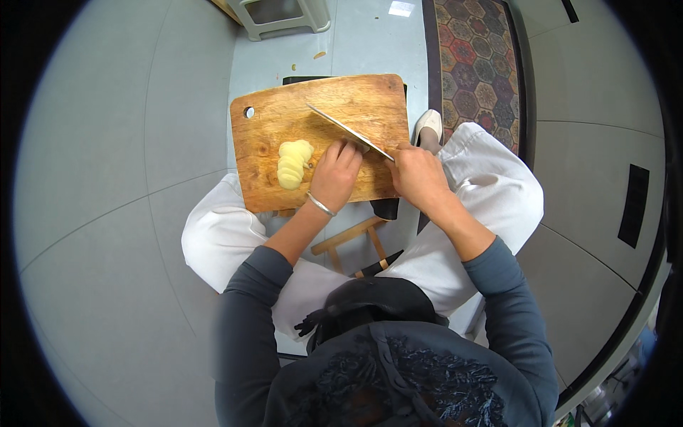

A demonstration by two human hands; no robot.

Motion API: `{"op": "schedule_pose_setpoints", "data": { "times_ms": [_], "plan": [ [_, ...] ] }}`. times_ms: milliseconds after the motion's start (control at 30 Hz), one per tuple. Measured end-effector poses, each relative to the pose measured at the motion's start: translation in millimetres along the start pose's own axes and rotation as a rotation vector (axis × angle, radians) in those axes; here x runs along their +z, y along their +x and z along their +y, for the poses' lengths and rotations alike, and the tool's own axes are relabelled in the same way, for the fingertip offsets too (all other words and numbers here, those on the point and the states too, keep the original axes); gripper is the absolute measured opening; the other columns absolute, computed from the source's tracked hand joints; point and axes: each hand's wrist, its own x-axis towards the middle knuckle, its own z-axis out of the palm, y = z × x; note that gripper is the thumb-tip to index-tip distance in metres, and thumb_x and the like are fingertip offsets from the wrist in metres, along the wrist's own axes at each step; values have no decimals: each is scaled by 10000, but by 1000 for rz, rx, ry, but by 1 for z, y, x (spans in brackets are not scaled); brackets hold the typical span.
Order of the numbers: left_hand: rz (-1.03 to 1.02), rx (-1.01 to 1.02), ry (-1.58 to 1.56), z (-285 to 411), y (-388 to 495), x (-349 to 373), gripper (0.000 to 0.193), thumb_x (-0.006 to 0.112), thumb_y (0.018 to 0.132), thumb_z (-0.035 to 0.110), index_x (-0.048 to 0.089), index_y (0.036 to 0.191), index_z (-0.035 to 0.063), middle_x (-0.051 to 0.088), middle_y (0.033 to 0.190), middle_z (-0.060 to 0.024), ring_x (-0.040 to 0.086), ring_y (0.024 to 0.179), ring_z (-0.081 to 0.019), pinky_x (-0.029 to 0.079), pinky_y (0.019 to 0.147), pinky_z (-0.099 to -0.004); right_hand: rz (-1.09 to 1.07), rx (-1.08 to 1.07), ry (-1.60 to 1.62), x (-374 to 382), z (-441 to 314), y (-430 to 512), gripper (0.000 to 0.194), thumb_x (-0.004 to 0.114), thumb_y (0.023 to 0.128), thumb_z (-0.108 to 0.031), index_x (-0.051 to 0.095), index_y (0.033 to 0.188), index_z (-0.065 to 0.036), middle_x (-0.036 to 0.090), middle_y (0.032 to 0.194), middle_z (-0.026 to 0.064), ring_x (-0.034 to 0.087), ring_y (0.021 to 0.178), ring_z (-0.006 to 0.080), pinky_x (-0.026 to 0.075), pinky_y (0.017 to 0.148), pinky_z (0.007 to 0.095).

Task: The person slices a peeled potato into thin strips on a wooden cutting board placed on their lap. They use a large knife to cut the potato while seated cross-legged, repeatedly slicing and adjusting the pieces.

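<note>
A wooden cutting board [267, 133] with a hole in its far left corner lies in front of me at knee height. My right hand [419, 173] grips a kitchen knife [347, 129], whose blade points to the far left over the board. Beside the blade, the curled fingers of my left hand [337, 173] press on a pale piece of food, mostly hidden by the fingers and the knife. Left of that hand, overlapping pale yellow slices [292, 165], seemingly potato, lie on the board. A silver bangle [322, 205] circles my left wrist.
A pale plastic stool [283, 18] stands beyond the board. Small scraps [319, 55] lie on the floor. A patterned mat [475, 64] runs along the far right. Under the board, part of a wooden frame [347, 235] shows between my knees.
</note>
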Motion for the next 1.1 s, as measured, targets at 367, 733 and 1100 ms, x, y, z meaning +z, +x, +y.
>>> {"op": "schedule_pose_setpoints", "data": {
  "times_ms": [367,733,1100],
  "plan": [
    [-20,8,0,1,-5,1,255,599,755,70,663,990,-1,587,1148,-138,536,1053,-333,486,880,-412,-26,-21,-132,1,-15,-9,90,614,766,-41,690,737,-4,677,826,173,704,745,336,568,683,443],
    [-26,-28,22,1,-4,-2,252,593,760,79,660,992,5,595,1129,-123,550,1049,-323,495,861,-394,-51,-16,-40,-10,-3,-10,88,606,779,-40,677,757,5,669,857,180,689,751,365,560,683,451],
    [16,-2,-21,1,-3,-2,270,604,742,63,648,997,-15,597,1137,-133,556,1011,-323,511,833,-396,3,30,-3,1,-6,-3,105,583,770,-22,681,757,14,680,814,203,696,747,362,566,680,443]
  ]
}}
